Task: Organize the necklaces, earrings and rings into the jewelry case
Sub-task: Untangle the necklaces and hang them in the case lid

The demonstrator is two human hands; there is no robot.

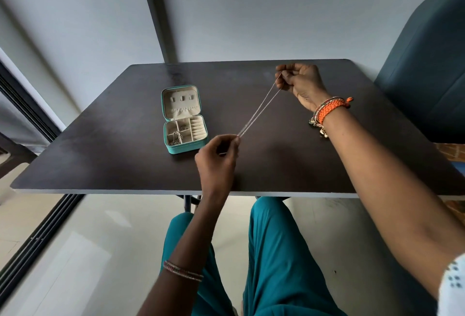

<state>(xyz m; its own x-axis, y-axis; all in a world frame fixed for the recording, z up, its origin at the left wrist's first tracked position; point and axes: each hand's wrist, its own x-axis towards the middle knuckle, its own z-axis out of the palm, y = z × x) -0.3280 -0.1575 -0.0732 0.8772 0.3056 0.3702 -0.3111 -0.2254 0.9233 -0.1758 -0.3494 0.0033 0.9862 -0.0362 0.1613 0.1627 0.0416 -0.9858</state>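
The left hand (217, 154) is pinching one end of a thin necklace chain (259, 108) between curled fingertips, while the right hand (300, 84) is pinching the other end, so the doubled chain is stretching taut in the air above the dark table (100, 144). The teal jewelry case (183, 119) is lying open on the table just left of the left hand, its lid tilting back. Small silvery pieces are lying in its near-left compartments; what they are cannot be told.
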